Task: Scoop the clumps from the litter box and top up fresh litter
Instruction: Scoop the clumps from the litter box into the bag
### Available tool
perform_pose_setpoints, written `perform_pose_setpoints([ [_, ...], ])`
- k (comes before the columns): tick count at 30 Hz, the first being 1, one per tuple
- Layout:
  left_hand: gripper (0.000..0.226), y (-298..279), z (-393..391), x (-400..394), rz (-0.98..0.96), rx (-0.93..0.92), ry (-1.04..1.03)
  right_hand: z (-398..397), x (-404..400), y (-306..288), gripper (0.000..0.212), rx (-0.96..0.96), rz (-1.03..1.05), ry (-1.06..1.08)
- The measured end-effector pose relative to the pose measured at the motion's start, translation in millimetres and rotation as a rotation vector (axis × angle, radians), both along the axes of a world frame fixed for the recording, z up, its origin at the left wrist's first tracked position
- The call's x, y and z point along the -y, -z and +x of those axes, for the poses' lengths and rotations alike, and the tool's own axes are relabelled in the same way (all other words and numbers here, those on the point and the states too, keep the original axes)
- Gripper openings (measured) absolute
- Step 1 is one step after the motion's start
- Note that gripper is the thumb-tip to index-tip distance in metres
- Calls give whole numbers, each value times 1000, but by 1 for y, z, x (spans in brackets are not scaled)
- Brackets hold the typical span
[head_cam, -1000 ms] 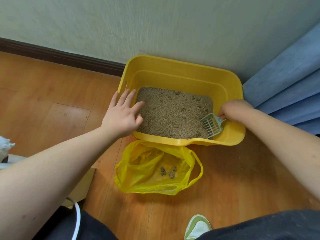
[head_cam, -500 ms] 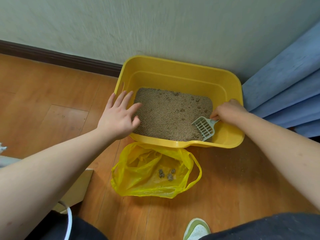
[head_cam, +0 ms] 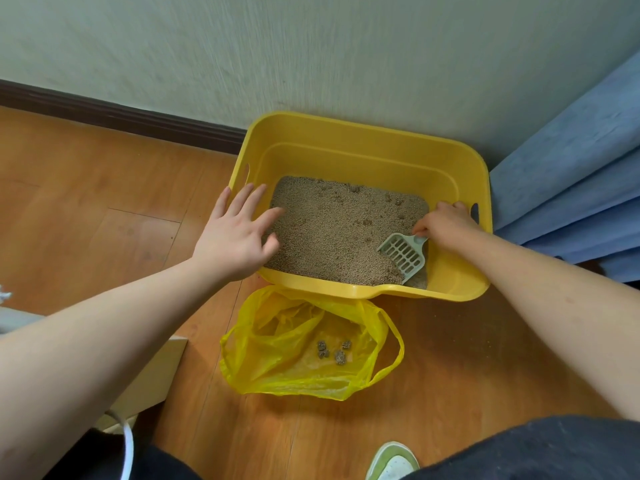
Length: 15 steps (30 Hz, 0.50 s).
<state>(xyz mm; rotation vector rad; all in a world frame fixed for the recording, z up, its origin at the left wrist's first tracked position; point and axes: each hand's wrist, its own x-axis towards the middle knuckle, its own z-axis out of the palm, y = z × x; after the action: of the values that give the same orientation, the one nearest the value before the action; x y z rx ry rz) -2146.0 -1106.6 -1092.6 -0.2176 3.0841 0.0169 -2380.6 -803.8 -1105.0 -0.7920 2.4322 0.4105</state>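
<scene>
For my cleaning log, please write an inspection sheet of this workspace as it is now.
Surface: wooden floor, bare wood showing.
Job's things: yellow litter box with litter; scoop in the litter; open yellow bag holds a few clumps.
Clutter: pale board at left; shoe.
Hands: left hand open, at the box's left rim; right hand grips the scoop handle.
Cables: white cord, lower left.
Surroundings: wall, dark baseboard, blue curtain.

I'm looking down and forward from the single head-worn camera, close above the litter box point(head_cam: 360, 147) against the wall point(head_cam: 311, 46).
</scene>
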Motion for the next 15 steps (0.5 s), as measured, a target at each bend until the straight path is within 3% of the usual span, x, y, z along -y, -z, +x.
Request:
perform_pose_setpoints([
  [5,59,0,-1,0,-1,0,-1,4,5,5,23,-9,-86,-27],
  [9,59,0,-1,1,-13,7,0,2,17,11,37,2,-128,-163],
  [15,58,0,0,1,-22,4,5,11,53,-3,15,18,-106,-484],
])
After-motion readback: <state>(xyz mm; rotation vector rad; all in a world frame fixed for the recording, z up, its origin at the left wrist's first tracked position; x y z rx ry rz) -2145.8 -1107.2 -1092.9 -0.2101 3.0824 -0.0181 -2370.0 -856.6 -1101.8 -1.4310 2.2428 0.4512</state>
